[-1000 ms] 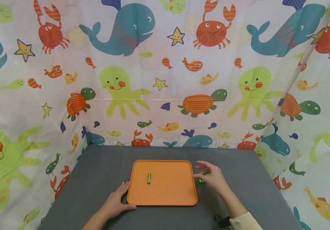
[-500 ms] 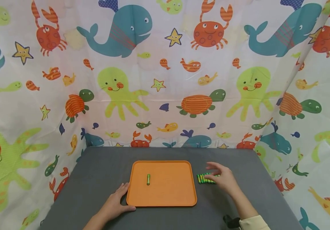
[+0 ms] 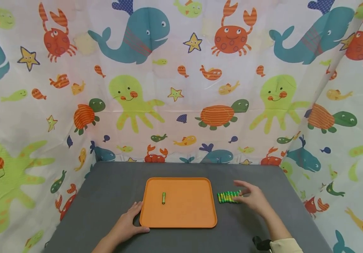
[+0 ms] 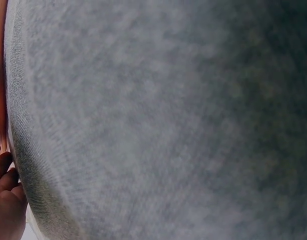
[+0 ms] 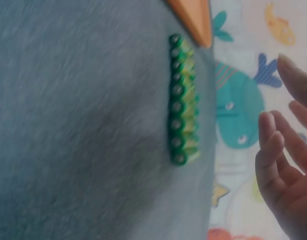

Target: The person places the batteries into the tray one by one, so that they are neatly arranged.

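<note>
An orange tray (image 3: 181,219) lies on the grey table with one green-yellow battery (image 3: 164,198) on its left half. My left hand (image 3: 126,221) rests at the tray's front left corner, fingers along the left edge and thumb at the front edge. Right of the tray, several green batteries (image 3: 227,196) lie side by side in a row. My right hand (image 3: 252,198) hovers at the right end of this row, thumb and fingers apart, partly covering the last ones in the head view. In the right wrist view, a gap shows between the batteries (image 5: 182,105) and the fingers (image 5: 267,130).
Dark grey cloth covers the table (image 3: 115,186). A white curtain (image 3: 181,140) printed with sea animals stands behind it and along both sides. Table surface shows around the tray and in front of the battery row.
My right hand has moved right, away from the tray and along the row of batteries, so more of them show. My left hand and the battery on the tray have stayed in place.
</note>
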`<state>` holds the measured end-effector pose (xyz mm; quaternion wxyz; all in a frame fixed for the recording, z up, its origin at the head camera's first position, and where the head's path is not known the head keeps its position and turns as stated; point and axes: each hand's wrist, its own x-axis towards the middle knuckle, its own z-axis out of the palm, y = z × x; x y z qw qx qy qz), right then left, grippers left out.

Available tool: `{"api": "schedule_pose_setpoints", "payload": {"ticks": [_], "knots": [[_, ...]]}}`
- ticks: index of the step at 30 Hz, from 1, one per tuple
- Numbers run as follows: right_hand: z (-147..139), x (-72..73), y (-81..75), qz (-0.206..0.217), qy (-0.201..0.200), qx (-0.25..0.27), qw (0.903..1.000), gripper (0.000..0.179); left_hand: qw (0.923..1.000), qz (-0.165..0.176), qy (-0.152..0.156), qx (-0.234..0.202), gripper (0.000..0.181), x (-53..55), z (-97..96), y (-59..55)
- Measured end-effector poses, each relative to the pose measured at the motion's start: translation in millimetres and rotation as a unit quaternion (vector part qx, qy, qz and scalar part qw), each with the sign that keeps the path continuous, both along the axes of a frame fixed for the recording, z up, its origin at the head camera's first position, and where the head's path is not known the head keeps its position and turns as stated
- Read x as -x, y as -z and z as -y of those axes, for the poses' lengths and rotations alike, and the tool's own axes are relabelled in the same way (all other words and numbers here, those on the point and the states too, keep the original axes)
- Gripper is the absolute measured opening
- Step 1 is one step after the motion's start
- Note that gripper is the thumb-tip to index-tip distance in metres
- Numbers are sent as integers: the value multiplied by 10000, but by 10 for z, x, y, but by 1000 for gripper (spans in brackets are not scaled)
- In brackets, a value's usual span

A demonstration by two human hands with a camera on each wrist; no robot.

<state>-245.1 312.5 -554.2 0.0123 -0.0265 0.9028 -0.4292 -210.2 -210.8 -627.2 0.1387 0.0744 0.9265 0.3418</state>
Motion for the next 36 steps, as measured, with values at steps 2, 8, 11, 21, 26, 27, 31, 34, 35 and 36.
{"api": "schedule_pose_setpoints", "payload": {"ticks": [2,8,11,21,26,27,31,34,35,36], "knots": [[-67,-1,46,55,42,-66,10000,65,10000,-4,25,-12,116,-1,-8,-3],[-261,12,225,214,156,-302,9992,69,10000,56,25,-26,116,-18,-21,10],[-339,36,306,301,152,-302,9990,72,10000,56,17,-38,116,-21,-17,18],[-438,164,472,876,-314,203,9955,82,9999,86,-16,-50,115,-26,10,38],[-466,209,531,1008,-445,235,9936,79,9999,100,53,-97,116,-8,7,40],[-470,210,538,989,-411,191,9941,77,9999,106,64,-88,116,-4,6,45],[-471,218,559,858,-246,-20,9960,70,9999,138,44,-66,117,2,4,38],[-468,238,580,781,-120,-148,9968,66,9999,132,21,-69,117,6,6,12],[-472,246,588,726,-137,-199,9971,64,9999,120,26,-58,117,8,7,5],[-472,254,596,696,-112,-240,9972,63,9999,108,31,-50,117,11,8,-1]]}}
